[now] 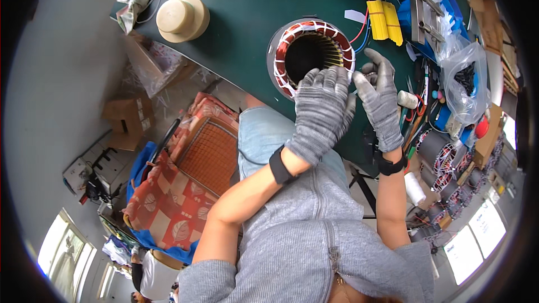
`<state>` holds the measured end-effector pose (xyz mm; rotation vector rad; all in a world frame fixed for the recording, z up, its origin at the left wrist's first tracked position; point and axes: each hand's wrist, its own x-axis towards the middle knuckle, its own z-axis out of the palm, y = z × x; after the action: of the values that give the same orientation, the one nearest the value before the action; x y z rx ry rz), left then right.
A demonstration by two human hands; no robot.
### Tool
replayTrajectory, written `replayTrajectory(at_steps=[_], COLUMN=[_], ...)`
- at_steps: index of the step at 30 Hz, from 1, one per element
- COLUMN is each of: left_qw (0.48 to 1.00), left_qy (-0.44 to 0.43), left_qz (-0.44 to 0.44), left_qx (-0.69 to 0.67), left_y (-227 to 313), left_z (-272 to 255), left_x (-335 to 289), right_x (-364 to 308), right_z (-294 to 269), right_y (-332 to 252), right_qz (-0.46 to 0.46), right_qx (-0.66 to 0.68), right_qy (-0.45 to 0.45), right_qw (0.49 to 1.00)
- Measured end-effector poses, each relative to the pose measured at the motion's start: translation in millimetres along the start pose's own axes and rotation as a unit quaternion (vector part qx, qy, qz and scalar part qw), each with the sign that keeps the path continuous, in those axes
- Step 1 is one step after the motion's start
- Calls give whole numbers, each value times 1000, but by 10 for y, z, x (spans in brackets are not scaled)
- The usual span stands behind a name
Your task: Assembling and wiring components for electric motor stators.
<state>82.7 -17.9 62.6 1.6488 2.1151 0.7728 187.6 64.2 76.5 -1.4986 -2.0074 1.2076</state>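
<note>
A motor stator (272, 59) stands on the green table, its copper winding ring (287, 35) laced with white cord and yellow strips lining the dark bore. My left hand (322, 109), in a grey striped glove, lies over the near rim, fingers stretched side by side across the winding. Just right of the stator is my right hand (379, 98), gloved too. Its thumb points at the ring's right edge, and the fingers stand apart from it, partly bent. Nothing shows clearly in that hand. Red and blue lead wires (362, 36) come out behind the ring.
Bundled yellow strips (384, 22) lie beyond my right hand. Scissors (418, 108), a white thread spool (407, 99) and pens crowd the right side, beside a clear plastic bag (467, 81). A cream stepped cylinder (184, 18) stands far left. A padded chair (191, 174) is at my left.
</note>
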Motion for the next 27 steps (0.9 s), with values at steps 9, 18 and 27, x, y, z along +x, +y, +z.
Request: replayTrajectory(at_steps=[9,18,27], left_qw=[953,948,947], left_qy=[149,148,136], left_qz=[-137,-149,-151], left_qx=[-224,-240,-249], left_y=[-681,-691,-704], left_z=[6,123,82], left_x=[-314,-303,-297], right_x=[278,266,246], right_z=[232,225,274], right_y=[-84,-66,-49], right_qz=[38,-8,-38], right_qx=[-9,-117,-121], right_qy=[-56,-42,-2], right_qw=[998,992,992])
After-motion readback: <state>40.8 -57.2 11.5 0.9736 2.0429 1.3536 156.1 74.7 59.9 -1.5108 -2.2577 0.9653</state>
